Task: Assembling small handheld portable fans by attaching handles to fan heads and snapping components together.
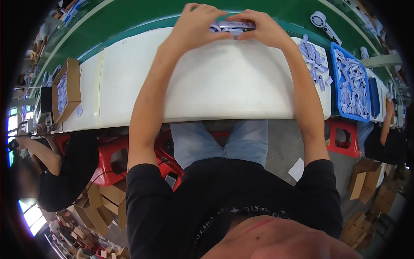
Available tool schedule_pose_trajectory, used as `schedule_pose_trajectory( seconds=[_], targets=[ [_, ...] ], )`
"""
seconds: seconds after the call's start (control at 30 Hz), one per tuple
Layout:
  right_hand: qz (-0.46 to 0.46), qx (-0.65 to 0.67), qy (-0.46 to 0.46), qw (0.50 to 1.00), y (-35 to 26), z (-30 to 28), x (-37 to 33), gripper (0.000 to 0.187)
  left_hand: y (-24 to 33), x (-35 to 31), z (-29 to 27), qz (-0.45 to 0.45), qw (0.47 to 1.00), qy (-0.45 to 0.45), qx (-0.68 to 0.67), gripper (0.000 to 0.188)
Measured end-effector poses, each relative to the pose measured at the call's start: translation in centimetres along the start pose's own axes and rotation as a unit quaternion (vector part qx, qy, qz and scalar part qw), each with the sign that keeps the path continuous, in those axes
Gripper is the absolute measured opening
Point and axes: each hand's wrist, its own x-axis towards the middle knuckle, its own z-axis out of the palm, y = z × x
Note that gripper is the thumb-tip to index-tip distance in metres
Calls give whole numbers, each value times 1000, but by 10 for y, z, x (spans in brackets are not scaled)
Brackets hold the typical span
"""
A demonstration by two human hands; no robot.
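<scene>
At the far edge of the white worktable (224,82), my two hands meet around a pale lavender plastic housing (235,31), long with a rounded left end. My left hand (196,26) is closed on its left end, fingers curled over the back. From the other side, my right hand (264,29) grips the right end between thumb and fingers. A dark strip shows along the housing, but the fingers cover much of it, and I cannot make out its inner details.
Loose lavender parts (314,58) lie on the right of the table, beside a blue basket (334,82) full of similar pieces. A round-headed handheld fan (318,19) rests on the green surface (142,15) beyond. A cardboard box (73,82) stands left. People work at both sides.
</scene>
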Motion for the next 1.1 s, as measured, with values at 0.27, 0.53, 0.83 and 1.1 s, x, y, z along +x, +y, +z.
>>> schedule_pose_trajectory(
  seconds=[0.27,0.53,0.83,1.1],
  targets=[
    [-13,-2,-12,1000,0,6,-14,47,24,-2,15,-2,993,-106,46,50],
    [-60,-110,-3,992,-10,11,-23,46,55,1,18,-41,969,-153,191,40],
    [-113,-58,10,992,5,16,-28,48,44,-5,8,-24,991,-117,64,37],
    [-124,-188,88,970,-3,38,-32,44,55,-6,17,-28,984,-111,138,39]
  ],
)
